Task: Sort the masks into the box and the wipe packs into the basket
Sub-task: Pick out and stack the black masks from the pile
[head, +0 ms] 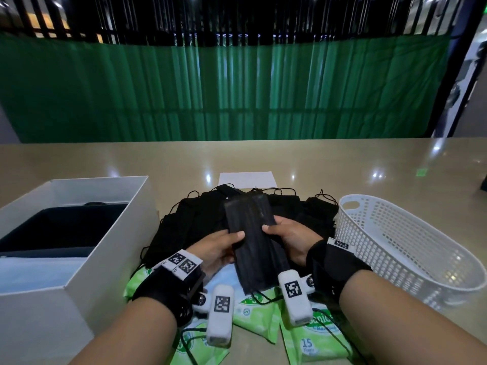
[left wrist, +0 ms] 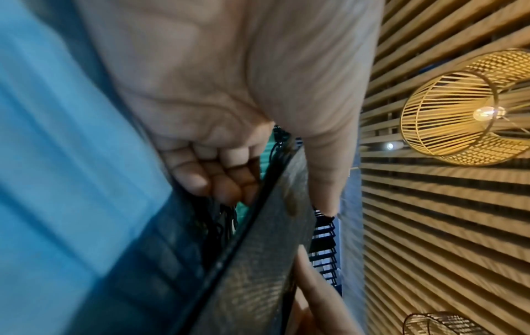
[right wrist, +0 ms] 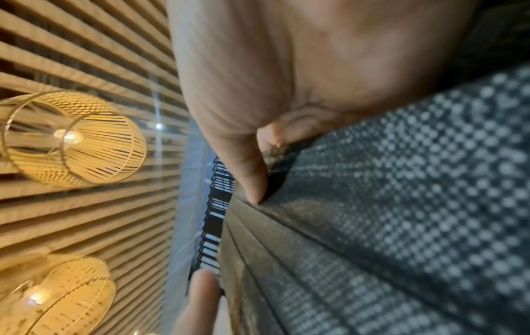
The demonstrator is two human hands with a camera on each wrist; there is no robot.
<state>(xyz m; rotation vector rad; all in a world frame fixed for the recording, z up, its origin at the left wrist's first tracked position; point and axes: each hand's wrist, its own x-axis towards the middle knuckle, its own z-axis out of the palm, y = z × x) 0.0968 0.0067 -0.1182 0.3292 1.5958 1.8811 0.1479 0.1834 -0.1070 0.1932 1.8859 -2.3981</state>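
Both hands (head: 253, 243) gripping mask stack (head: 253, 241) lengthwise.

Left hand (head: 214, 250) and right hand (head: 291, 239) fingers hidden behind held mask stack (head: 253, 243). Stack count unreadable. Wipe packs (head: 257, 316) mostly covered by wrists, masks. Box (head: 87, 256) cut at left edge. Wrist views blurred close-ups.

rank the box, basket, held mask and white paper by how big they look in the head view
1. box, basket: look alike, unsure
2. held mask, nearer the camera
3. white paper
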